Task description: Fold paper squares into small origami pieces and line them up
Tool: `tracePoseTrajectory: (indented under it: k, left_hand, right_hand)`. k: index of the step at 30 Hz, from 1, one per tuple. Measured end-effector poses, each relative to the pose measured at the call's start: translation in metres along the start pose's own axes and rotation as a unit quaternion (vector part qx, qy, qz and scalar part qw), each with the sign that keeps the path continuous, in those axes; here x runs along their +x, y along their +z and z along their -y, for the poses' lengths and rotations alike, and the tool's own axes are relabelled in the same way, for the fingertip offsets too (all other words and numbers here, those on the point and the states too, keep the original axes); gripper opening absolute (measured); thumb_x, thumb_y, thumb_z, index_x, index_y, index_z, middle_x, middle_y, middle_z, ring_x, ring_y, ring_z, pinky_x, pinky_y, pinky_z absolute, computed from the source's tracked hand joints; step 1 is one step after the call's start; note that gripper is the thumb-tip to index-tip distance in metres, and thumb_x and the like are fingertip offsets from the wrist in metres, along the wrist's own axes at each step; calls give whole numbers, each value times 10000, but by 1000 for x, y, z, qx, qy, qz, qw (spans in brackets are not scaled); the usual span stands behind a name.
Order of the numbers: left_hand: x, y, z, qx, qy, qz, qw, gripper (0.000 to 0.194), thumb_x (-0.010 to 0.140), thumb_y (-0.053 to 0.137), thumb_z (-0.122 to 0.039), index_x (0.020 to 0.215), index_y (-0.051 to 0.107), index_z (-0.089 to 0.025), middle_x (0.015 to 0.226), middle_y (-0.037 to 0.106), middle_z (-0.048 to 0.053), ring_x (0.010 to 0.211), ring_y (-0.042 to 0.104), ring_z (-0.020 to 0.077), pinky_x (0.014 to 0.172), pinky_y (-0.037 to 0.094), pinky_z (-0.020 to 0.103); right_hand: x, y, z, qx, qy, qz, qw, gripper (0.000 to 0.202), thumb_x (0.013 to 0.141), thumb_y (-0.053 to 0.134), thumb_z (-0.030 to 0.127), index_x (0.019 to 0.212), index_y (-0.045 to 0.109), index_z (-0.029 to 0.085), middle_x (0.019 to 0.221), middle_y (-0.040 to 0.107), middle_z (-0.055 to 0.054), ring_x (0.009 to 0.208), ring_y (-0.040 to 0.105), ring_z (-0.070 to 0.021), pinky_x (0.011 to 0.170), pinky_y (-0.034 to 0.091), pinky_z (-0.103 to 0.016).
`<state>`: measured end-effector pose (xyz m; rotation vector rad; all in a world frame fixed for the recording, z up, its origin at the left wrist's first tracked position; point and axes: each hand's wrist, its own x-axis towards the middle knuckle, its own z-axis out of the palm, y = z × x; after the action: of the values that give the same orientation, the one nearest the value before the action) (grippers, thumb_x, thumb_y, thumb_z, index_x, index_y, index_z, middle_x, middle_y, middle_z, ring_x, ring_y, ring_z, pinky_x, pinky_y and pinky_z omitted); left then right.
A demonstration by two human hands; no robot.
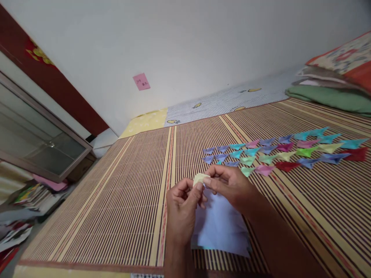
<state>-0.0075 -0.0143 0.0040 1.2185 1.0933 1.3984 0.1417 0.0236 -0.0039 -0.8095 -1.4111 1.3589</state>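
A small pale yellow piece of folded paper point(199, 178) is pinched between both hands, above the striped mat. My left hand point(183, 204) grips its lower left side, thumb on top. My right hand point(228, 185) holds its right side between thumb and fingers, which hide part of the paper. Beneath the hands lies a bluish-white sheet of paper point(222, 227), its upper part partly covered by them. Beyond my right hand, several small folded paper figures point(285, 147) in blue, pink, green, yellow and red stand in rows on the mat.
A striped bamboo mat point(139, 200) covers the bed, with a patterned cloth point(214, 106) along the wall. Folded bedding point(333, 96) is stacked at the far right. A glass-fronted cabinet point(37, 135) and piled books point(36, 197) are at the left. A pink note point(141, 81) is on the wall.
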Motion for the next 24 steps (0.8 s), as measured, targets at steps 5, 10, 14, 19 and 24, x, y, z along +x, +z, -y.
tracePoseTrajectory:
  k: [5,10,14,19,24]
  left_hand:
    - [1,5,-1,31,19,1,999,282,952,646,-341,735,651,-162,638,632,-13,559,556,91,561,442,199]
    - [-3,11,2,65,31,-38,997,313,960,617,-350,697,576,-186,561,515,-55,494,468,86,488,378,195]
    - [-2,12,6,82,46,-50,994,333,976,595,-363,693,545,-194,573,495,-57,509,454,89,498,373,200]
    - [-2,12,5,62,52,4,997,282,984,599,-347,753,594,-186,656,570,-26,613,536,114,607,439,227]
    - [-2,9,5,61,53,5,997,294,978,612,-341,730,597,-184,621,543,-35,583,500,111,580,418,221]
  right_hand:
    - [0,-1,1,10,-22,3,1000,184,904,657,319,798,654,169,661,589,22,620,520,-121,587,394,-265]
    - [-2,2,5,-25,-37,9,999,184,893,657,311,776,643,169,665,562,26,632,507,-123,589,396,-262]
    - [-2,6,8,-32,-32,-5,999,175,887,622,295,758,603,179,635,534,40,588,487,-116,542,372,-253]
    - [-1,6,10,10,-19,12,1000,140,886,587,239,755,566,195,625,622,20,584,583,-136,573,447,-269]
    - [-2,7,9,-19,-36,6,999,172,908,577,260,746,570,202,637,609,22,611,568,-140,588,438,-269]
